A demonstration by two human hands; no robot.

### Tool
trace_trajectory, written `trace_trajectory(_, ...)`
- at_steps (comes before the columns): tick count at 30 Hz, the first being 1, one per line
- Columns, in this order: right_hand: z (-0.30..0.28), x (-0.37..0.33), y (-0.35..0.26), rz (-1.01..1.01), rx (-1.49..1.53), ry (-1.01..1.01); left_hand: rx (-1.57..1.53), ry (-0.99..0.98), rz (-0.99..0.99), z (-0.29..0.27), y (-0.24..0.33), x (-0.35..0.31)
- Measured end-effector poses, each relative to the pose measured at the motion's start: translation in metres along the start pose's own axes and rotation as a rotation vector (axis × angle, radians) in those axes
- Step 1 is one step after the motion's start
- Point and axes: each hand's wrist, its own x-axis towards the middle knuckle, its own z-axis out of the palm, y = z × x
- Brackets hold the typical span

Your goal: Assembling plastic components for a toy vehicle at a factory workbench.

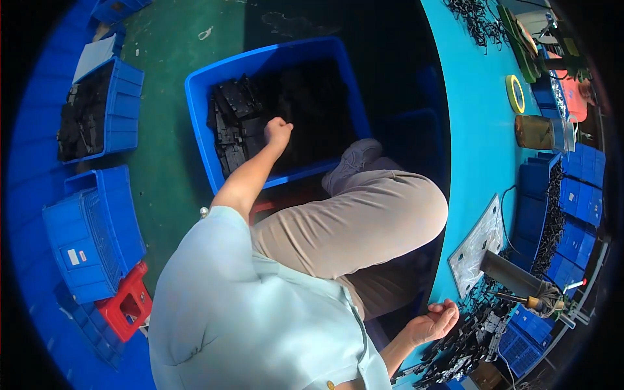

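Observation:
My left hand [278, 132] is over a large blue bin [197, 120], its fingers curled closed. Whatever may be inside that grip is hidden. Stacked black plastic parts [237, 101] fill the bin's left side, while its right side lies in deep shadow. At the lower right, my right hand [431, 325] is by the edge of the turquoise table [465, 140], with thumb and fingers drawn together; I cannot make out anything between them. Beside that hand lies a loose heap of small black parts [478, 331].
On the table are a metal plate [478, 246], a grey bar-shaped fixture [513, 273], yellow tape [515, 94], a jar [534, 132] and a blue tray [530, 208] of black parts. Blue crates [122, 107] and a red stool [125, 302] stand on the left.

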Motion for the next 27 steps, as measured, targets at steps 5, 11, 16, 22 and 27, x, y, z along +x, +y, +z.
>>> trace_trajectory(5,-0.003,0.001,0.001,-0.012,-0.023,-0.028,0.011,0.032,-0.004,0.051,0.048,0.004)
trace_trajectory(11,0.0,0.0,0.0,-0.017,-0.084,-0.005,-0.052,-0.03,-0.045,0.097,0.059,0.006)
trace_trajectory(16,-0.003,0.001,0.002,-0.022,-0.111,-0.039,-0.043,-0.076,0.041,0.135,0.036,0.002)
trace_trajectory(22,0.006,0.001,-0.001,-0.001,-0.189,0.037,0.343,-0.853,0.846,0.167,-0.003,-0.006)
trace_trajectory(27,0.004,0.004,0.003,0.0,-0.217,0.019,0.659,-0.702,0.539,0.181,-0.013,0.002)
